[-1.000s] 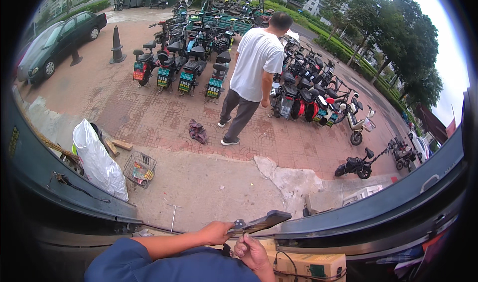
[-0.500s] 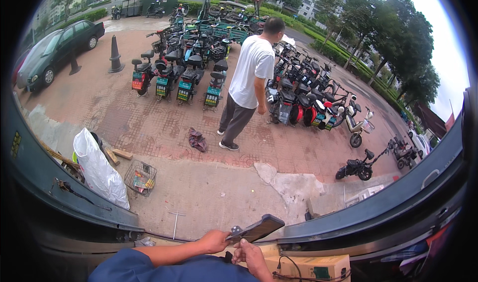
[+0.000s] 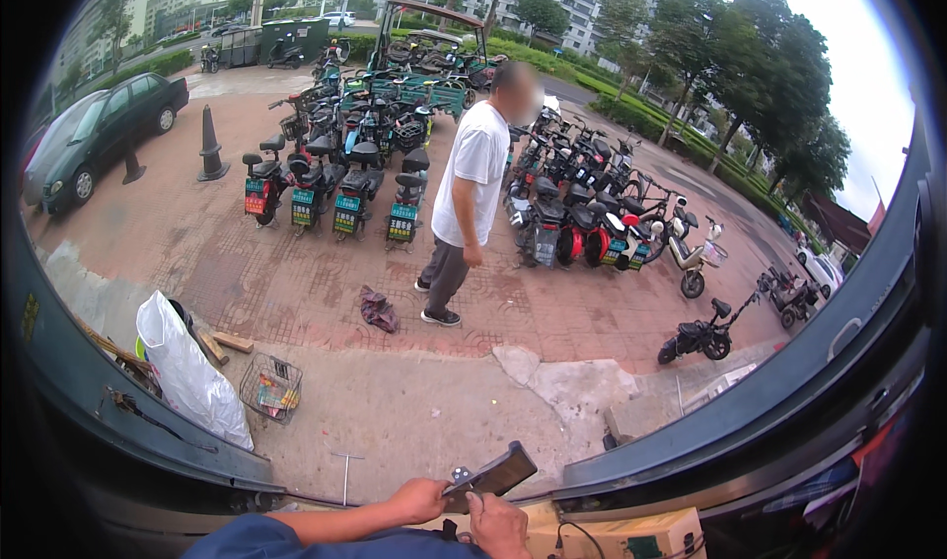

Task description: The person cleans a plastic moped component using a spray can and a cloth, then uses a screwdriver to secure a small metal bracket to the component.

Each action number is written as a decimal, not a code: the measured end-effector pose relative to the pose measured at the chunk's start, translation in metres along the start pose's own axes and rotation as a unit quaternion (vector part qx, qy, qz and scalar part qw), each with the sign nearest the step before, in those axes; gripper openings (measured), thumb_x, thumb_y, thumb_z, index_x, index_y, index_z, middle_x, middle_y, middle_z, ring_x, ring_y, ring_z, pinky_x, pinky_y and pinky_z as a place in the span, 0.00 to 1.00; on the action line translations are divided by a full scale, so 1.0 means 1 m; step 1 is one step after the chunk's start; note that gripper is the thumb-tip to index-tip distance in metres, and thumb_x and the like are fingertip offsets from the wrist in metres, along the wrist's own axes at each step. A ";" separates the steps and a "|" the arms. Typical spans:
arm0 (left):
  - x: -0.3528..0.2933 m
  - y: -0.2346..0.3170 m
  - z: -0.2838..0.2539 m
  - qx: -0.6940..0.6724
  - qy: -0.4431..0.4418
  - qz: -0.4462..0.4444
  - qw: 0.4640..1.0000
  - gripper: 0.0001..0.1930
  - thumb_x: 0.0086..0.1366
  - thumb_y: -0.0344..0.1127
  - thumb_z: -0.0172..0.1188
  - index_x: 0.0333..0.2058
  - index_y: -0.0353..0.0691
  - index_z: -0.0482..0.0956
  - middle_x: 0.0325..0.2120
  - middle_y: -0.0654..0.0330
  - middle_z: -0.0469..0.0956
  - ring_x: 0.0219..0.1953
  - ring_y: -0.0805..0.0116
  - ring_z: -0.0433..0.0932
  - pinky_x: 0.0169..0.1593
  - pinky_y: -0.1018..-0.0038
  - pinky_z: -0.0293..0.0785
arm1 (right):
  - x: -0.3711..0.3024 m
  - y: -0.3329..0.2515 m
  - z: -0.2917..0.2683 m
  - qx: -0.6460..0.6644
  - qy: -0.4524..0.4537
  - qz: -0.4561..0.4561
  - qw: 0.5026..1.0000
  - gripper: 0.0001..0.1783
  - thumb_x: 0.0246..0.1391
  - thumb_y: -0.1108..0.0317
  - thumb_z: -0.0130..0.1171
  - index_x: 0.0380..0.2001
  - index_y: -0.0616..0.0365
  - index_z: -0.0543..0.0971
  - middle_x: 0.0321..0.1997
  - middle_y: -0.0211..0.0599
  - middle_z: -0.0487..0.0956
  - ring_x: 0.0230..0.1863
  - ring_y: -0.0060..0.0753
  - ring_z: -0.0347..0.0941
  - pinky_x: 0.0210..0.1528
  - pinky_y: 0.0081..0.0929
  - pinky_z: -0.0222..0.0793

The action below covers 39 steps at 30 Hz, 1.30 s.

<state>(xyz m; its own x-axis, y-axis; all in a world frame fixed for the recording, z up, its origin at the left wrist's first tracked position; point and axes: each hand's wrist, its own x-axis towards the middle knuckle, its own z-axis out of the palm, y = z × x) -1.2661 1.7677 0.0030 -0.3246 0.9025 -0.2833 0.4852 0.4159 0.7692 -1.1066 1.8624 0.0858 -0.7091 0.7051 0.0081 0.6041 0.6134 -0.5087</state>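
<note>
My left hand (image 3: 420, 501) is closed around the left end of a dark, flat smartphone (image 3: 504, 473). A small cluster of round, lens-like spots shows beside that end. My right hand (image 3: 499, 526) has its fingers curled against the phone's near edge, with the thumb side touching it. The phone is tilted, its right end raised. Just below my right hand lies a cardboard box (image 3: 631, 536) with a dark cable on top. My blue clothing (image 3: 335, 539) fills the bottom edge of the view.
Beyond the metal threshold stand a white sack (image 3: 197, 381), a wire basket (image 3: 270, 388) and a T-shaped metal rod (image 3: 346, 475). A crumpled dark cloth (image 3: 377, 308) lies near a person in a white shirt (image 3: 477, 184). Rows of electric scooters (image 3: 365, 179) and a green car (image 3: 109, 125) are parked farther off.
The view has shifted slightly. The phone is tilted more steeply and sits lower left, both hands still on it. The person outside has turned toward the right and stands more side-on.
</note>
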 end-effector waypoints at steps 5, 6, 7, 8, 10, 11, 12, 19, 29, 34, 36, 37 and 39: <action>0.007 0.004 -0.001 0.019 0.017 0.026 0.999 0.20 0.65 0.43 0.62 0.51 0.38 0.82 0.33 0.39 0.84 0.40 0.36 0.83 0.44 0.46 0.78 | 0.013 0.013 0.009 -0.080 0.109 -0.114 0.984 0.24 0.69 0.51 0.59 0.24 0.58 0.79 0.19 0.42 0.79 0.22 0.50 0.79 0.25 0.43 0.72; 0.011 0.001 0.001 0.020 0.028 0.034 0.999 0.20 0.66 0.45 0.63 0.50 0.38 0.82 0.33 0.39 0.84 0.39 0.35 0.83 0.44 0.46 0.78 | 0.015 0.012 0.008 -0.062 0.113 -0.104 0.986 0.24 0.68 0.52 0.60 0.23 0.57 0.78 0.19 0.44 0.78 0.22 0.53 0.78 0.25 0.46 0.71; 0.013 -0.001 0.002 0.021 0.039 0.043 0.998 0.21 0.66 0.47 0.63 0.50 0.37 0.82 0.32 0.39 0.84 0.39 0.35 0.83 0.43 0.46 0.78 | 0.018 0.010 0.007 -0.044 0.117 -0.094 0.988 0.23 0.66 0.53 0.61 0.21 0.57 0.77 0.19 0.46 0.78 0.23 0.55 0.78 0.24 0.49 0.70; 0.014 0.002 0.000 0.027 0.033 0.042 0.998 0.21 0.66 0.46 0.63 0.50 0.37 0.82 0.32 0.39 0.84 0.39 0.35 0.83 0.44 0.46 0.77 | 0.019 0.009 0.006 -0.028 0.123 -0.081 0.989 0.23 0.65 0.53 0.62 0.20 0.56 0.76 0.20 0.47 0.78 0.23 0.58 0.77 0.24 0.51 0.69; 0.017 0.009 -0.006 0.039 0.021 0.040 0.998 0.21 0.66 0.45 0.63 0.51 0.36 0.82 0.33 0.38 0.84 0.39 0.35 0.83 0.44 0.46 0.77 | 0.018 0.015 0.010 -0.025 0.128 -0.071 0.989 0.23 0.66 0.53 0.62 0.20 0.55 0.77 0.19 0.46 0.77 0.22 0.56 0.77 0.24 0.50 0.69; 0.017 0.015 -0.010 0.044 0.018 0.038 0.998 0.20 0.66 0.43 0.62 0.51 0.37 0.82 0.33 0.38 0.84 0.39 0.35 0.83 0.44 0.45 0.77 | 0.019 0.018 0.013 -0.022 0.134 -0.074 0.988 0.23 0.66 0.53 0.62 0.20 0.55 0.77 0.19 0.45 0.78 0.22 0.56 0.77 0.24 0.49 0.69; 0.015 0.022 -0.015 0.049 0.016 0.037 0.998 0.19 0.65 0.41 0.61 0.50 0.37 0.81 0.33 0.38 0.84 0.39 0.35 0.83 0.44 0.45 0.77 | 0.020 0.022 0.015 -0.020 0.140 -0.078 0.987 0.22 0.66 0.53 0.62 0.20 0.55 0.77 0.19 0.45 0.78 0.22 0.55 0.77 0.24 0.49 0.69; 0.020 0.016 -0.017 0.077 -0.005 0.044 0.996 0.20 0.67 0.43 0.62 0.51 0.36 0.81 0.34 0.38 0.84 0.40 0.35 0.83 0.46 0.46 0.78 | 0.030 0.055 0.022 -0.086 0.122 -0.182 0.972 0.23 0.65 0.50 0.63 0.21 0.53 0.76 0.20 0.40 0.78 0.22 0.51 0.78 0.23 0.47 0.71; 0.025 0.014 -0.021 0.095 0.010 0.041 0.995 0.15 0.65 0.40 0.61 0.43 0.34 0.82 0.32 0.38 0.84 0.39 0.35 0.83 0.44 0.45 0.78 | 0.024 0.038 0.038 0.027 0.120 -0.054 0.991 0.23 0.67 0.52 0.61 0.23 0.57 0.78 0.21 0.49 0.78 0.24 0.59 0.78 0.26 0.51 0.70; 0.018 0.015 -0.024 0.119 0.008 0.033 0.992 0.16 0.66 0.43 0.64 0.43 0.34 0.83 0.33 0.38 0.84 0.40 0.35 0.83 0.45 0.46 0.77 | 0.015 0.033 0.029 0.152 0.001 0.060 0.986 0.29 0.71 0.43 0.54 0.28 0.59 0.79 0.26 0.53 0.81 0.31 0.64 0.79 0.33 0.52 0.73; 0.013 0.020 -0.025 0.134 0.014 0.045 0.990 0.16 0.64 0.42 0.64 0.43 0.35 0.83 0.31 0.39 0.84 0.37 0.36 0.83 0.43 0.46 0.78 | 0.011 0.026 0.020 0.162 -0.024 0.064 0.984 0.30 0.71 0.41 0.52 0.30 0.59 0.79 0.28 0.54 0.81 0.34 0.65 0.80 0.35 0.52 0.74; 0.013 0.021 -0.024 0.146 0.012 0.049 0.988 0.17 0.63 0.41 0.64 0.44 0.35 0.83 0.30 0.40 0.84 0.36 0.36 0.84 0.42 0.46 0.79 | 0.007 0.021 0.013 0.134 -0.023 0.057 0.989 0.30 0.71 0.41 0.53 0.30 0.59 0.80 0.28 0.55 0.81 0.34 0.64 0.80 0.35 0.52 0.74; 0.014 0.021 -0.021 0.160 0.006 0.049 0.986 0.17 0.62 0.40 0.64 0.46 0.36 0.84 0.29 0.40 0.84 0.35 0.37 0.84 0.41 0.46 0.80 | 0.004 0.028 0.017 0.111 -0.022 0.061 0.992 0.30 0.71 0.41 0.53 0.30 0.59 0.80 0.28 0.55 0.81 0.34 0.64 0.80 0.35 0.52 0.74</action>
<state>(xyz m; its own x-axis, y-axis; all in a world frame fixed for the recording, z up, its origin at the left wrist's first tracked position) -1.2774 1.7865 0.0274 -0.2717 0.9396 -0.2082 0.7457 0.3423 0.5716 -1.0987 1.8762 0.0570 -0.6531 0.7505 -0.1008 0.5957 0.4271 -0.6802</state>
